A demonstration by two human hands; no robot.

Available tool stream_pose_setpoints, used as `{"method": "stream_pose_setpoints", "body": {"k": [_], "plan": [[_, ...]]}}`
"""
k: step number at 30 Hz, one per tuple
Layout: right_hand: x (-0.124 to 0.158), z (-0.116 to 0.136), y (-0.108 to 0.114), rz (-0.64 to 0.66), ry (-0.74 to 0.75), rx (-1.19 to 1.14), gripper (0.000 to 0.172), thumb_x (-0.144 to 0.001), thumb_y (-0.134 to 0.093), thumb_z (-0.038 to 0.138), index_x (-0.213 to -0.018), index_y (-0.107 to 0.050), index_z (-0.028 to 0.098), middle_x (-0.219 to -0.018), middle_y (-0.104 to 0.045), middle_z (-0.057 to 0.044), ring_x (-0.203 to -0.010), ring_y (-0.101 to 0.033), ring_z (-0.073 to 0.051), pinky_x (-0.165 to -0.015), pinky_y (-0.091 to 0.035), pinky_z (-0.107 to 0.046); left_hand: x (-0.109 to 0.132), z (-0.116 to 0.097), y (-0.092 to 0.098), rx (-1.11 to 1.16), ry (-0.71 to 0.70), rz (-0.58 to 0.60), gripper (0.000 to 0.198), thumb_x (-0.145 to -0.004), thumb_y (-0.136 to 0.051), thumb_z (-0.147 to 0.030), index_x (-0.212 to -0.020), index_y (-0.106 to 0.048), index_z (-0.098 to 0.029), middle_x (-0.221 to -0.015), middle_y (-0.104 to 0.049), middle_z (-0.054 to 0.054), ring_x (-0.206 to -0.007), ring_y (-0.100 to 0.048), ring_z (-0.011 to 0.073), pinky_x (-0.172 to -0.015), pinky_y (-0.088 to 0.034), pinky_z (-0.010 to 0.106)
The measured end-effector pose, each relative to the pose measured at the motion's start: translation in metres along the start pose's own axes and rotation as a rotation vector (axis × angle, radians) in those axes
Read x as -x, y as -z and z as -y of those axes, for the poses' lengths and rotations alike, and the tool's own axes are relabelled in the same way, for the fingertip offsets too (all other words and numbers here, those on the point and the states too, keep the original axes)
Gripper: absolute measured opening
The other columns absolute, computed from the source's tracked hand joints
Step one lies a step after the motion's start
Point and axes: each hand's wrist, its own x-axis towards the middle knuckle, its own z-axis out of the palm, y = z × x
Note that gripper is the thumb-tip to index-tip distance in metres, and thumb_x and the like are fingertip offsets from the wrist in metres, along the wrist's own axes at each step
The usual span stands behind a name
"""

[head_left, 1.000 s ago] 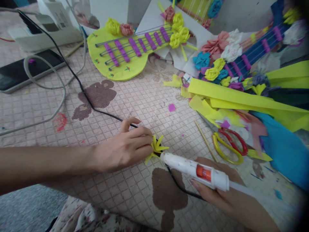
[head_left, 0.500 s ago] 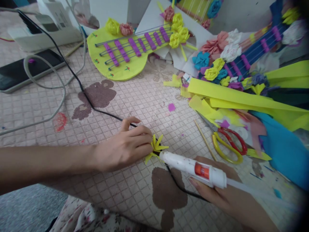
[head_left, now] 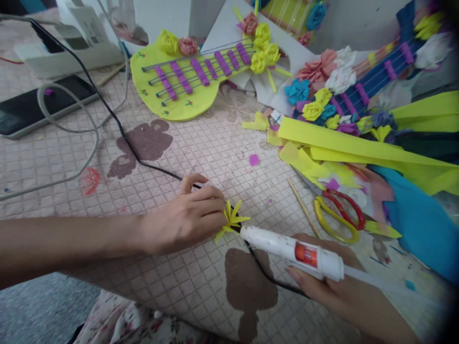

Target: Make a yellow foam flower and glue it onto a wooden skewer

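My left hand (head_left: 191,215) is closed on a yellow paper flower (head_left: 233,215) with narrow pointed petals, low over the tablecloth. Part of the flower is hidden behind my fingers. In my right hand (head_left: 333,282) is a white hot glue gun (head_left: 279,246) with an orange-red window and a clear glue stick out of its back end. Its dark nozzle points left and is right at the flower's petals. Whether the tip touches the paper I cannot tell. A black cord (head_left: 265,277) runs beneath both hands.
Scissors (head_left: 339,215) with red and yellow handles and a thin wooden stick (head_left: 303,208) lie to the right. Yellow paper strips (head_left: 344,138) and blue paper (head_left: 419,215) lie beyond. Paper guitars (head_left: 179,91) stand behind. At left are a phone (head_left: 46,105) and a power strip (head_left: 68,55).
The glue gun in my right hand has shifted slightly to the right, its nozzle drawing a little back from the flower. My left hand has barely moved.
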Motion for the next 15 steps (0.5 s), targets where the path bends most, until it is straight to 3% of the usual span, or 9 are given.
{"method": "stream_pose_setpoints", "body": {"k": [4, 11, 15], "plan": [[0.0002, -0.0021, 0.0008, 0.051, 0.043, -0.034, 0.011, -0.080, -0.052, 0.020, -0.070, -0.047, 0.024, -0.054, -0.053, 0.006, -0.046, -0.052, -0.010, -0.043, -0.042, -0.019, 0.0002, 0.0000, -0.0003, 0.032, 0.014, -0.010, 0.010, -0.091, -0.048, -0.019, -0.086, -0.057, -0.018, -0.087, -0.065, 0.001, -0.095, -0.055, 0.0168, -0.095, -0.023, 0.044], [0.0000, -0.0055, 0.0003, 0.037, 0.043, -0.038, 0.006, -0.078, -0.052, 0.022, -0.073, -0.053, 0.024, -0.059, -0.060, 0.005, -0.050, -0.057, -0.011, -0.044, -0.044, -0.019, -0.0009, -0.0010, 0.0029, 0.097, 0.060, 0.032, 0.012, -0.091, -0.047, -0.020, -0.088, -0.058, -0.019, -0.087, -0.064, 0.001, -0.096, -0.054, 0.0169, -0.095, -0.024, 0.042], [0.0000, -0.0066, 0.0016, 0.090, -0.005, -0.130, 0.007, -0.079, -0.053, 0.021, -0.073, -0.053, 0.025, -0.059, -0.061, 0.005, -0.051, -0.058, -0.012, -0.045, -0.046, -0.020, -0.0028, -0.0019, 0.0028, 0.150, 0.128, 0.065, 0.012, -0.091, -0.047, -0.021, -0.086, -0.058, -0.020, -0.086, -0.064, 0.000, -0.094, -0.054, 0.0159, -0.095, -0.023, 0.040]]}}
